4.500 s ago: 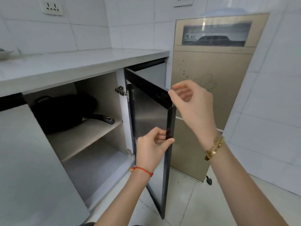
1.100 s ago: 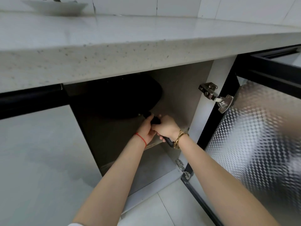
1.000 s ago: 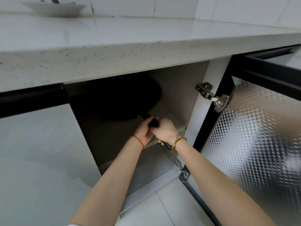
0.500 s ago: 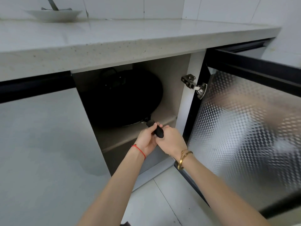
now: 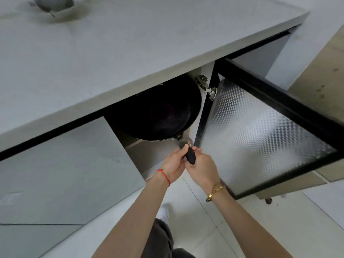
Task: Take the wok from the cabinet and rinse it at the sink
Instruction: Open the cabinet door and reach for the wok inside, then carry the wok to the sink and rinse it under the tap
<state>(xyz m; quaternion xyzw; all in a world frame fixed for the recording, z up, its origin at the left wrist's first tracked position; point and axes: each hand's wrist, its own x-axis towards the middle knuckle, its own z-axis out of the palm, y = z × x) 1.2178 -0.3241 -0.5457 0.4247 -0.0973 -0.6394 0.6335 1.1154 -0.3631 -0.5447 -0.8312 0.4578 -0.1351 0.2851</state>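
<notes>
The black wok (image 5: 160,110) sits partly out of the open cabinet (image 5: 149,151), its far part hidden under the countertop edge. Its black handle (image 5: 189,154) points toward me. My left hand (image 5: 174,165), with a red string on the wrist, grips the handle from the left. My right hand (image 5: 202,167), with a gold bracelet, wraps the handle from the right. Both hands are closed on it together, just in front of the cabinet opening.
The pale countertop (image 5: 130,45) overhangs the cabinet, with a blurred dish (image 5: 54,3) at its far left. The open door (image 5: 260,131), black-framed with a patterned metallic panel, stands to the right. A closed grey door (image 5: 61,164) is on the left. White floor tiles lie below.
The wok has come forward and out of the cabinet, pulled by both hands on the handle. My view has risen and now looks down over the countertop.
</notes>
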